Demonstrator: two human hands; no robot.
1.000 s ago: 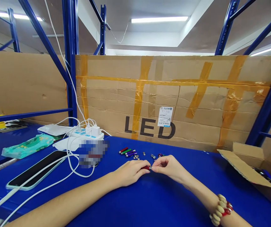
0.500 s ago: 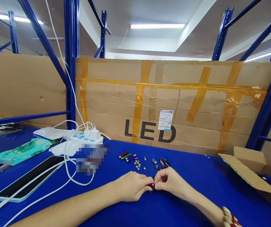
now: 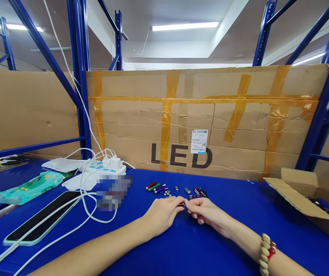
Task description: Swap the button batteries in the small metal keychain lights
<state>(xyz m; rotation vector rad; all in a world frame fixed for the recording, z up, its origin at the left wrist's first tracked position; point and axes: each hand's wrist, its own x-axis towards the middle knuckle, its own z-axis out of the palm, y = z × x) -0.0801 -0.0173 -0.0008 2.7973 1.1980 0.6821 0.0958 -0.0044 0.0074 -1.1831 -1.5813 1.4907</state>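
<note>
While left hand (image 3: 162, 215) pinches small red tube (image 3: 181, 204), right hand (image 3: 207, 212) grips its end between fingertips

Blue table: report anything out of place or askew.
The white cables look untidy, looping loosely and crossing the phone on the left. Small silvery discs lie scattered beyond the left hand, possibly on purpose.

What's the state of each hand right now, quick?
Left hand: closed, holding a small red tube.
Right hand: closed in a pinch at the tube's end; whether it grips a separate part can't be told.
</note>
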